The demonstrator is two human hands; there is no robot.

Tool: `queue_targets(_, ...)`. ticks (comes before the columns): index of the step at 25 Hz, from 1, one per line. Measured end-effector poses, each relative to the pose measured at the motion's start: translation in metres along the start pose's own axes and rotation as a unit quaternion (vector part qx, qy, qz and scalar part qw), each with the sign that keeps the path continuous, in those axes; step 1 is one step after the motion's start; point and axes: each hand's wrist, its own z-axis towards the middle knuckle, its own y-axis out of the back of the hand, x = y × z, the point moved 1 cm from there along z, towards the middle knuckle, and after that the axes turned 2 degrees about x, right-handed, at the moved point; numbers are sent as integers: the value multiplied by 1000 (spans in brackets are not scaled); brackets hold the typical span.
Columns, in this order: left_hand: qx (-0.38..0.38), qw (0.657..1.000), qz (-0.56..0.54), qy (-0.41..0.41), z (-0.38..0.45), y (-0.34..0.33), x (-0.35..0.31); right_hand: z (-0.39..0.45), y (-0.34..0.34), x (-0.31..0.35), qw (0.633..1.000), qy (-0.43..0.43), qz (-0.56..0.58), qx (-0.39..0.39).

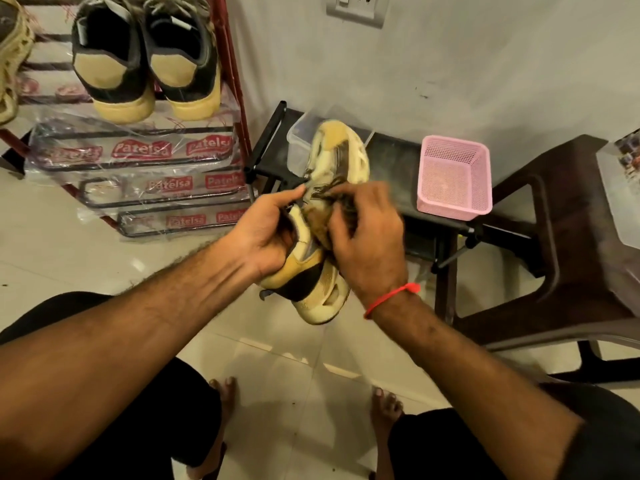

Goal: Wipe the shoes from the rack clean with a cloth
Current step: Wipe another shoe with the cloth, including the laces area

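Hanging above the tiled floor [86, 251] in front of the seated person, a yellow shoe [341, 157] is gripped at its heel end by the left hand [266, 233], whose fingers are curled round it. A brownish cloth [320, 225] is pressed against the shoe's side by the right hand [367, 244], its fingers bent over the cloth, though blur hides the detail. Farther out, a dark pair [147, 64] is kept on the rack [228, 81], and a pink basket [453, 178] is set on a low black stand [391, 154].
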Motion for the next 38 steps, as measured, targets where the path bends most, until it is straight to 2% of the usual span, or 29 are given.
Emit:
queue_targets(3, 17, 1000, -10, 7, -3, 10, -5, -26, -3, 18, 999, 27, 15, 33)
queue_targets(5, 21, 1000, -5, 11, -2, 11, -1, -11, 5, 12, 999, 31, -5, 34)
queue_targets(10, 15, 999, 32, -7, 3, 0, 2, 38, 21, -5, 997, -58, -43, 14)
queue_targets(15, 12, 1000, -3, -4, 7, 15, -3, -5, 13, 16, 986, -120, 17, 113)
queue_targets(19, -15, 999, 19, -28, 9, 22, -10, -19, 8, 20, 955, -115, 23, 272)
queue_targets(20, -16, 999, 25, -30, 8, 20, -11, -16, 11, 18, 950, -112, 43, 289)
queue_targets(22, 2, 999, 23, -33, 5, 14, -15, -3, 23, 11, 949, -136, 121, 256)
queue_targets(26, 36, 998, 22, -53, -3, 2, -22, 18, 43, -6, 925, -213, 291, 118)
queue_targets(29, 22, 992, 108, -59, -2, -1, -22, 21, 44, -12, 907, -253, 331, 67)
queue_targets(31, -26, 971, 225, -69, -4, 2, -23, 18, 45, -12, 906, -265, 326, 56)
queue_targets(32, -54, 949, 301, -80, -10, 3, -25, 14, 46, -10, 907, -267, 320, 62)
queue_targets(35, -112, 820, 552, -99, -28, 7, -27, -10, 44, -1, 906, -272, 309, 100)
queue_targets(38, -129, 733, 647, -166, -48, 2, -21, -37, 42, 7, 915, -260, 297, 88)
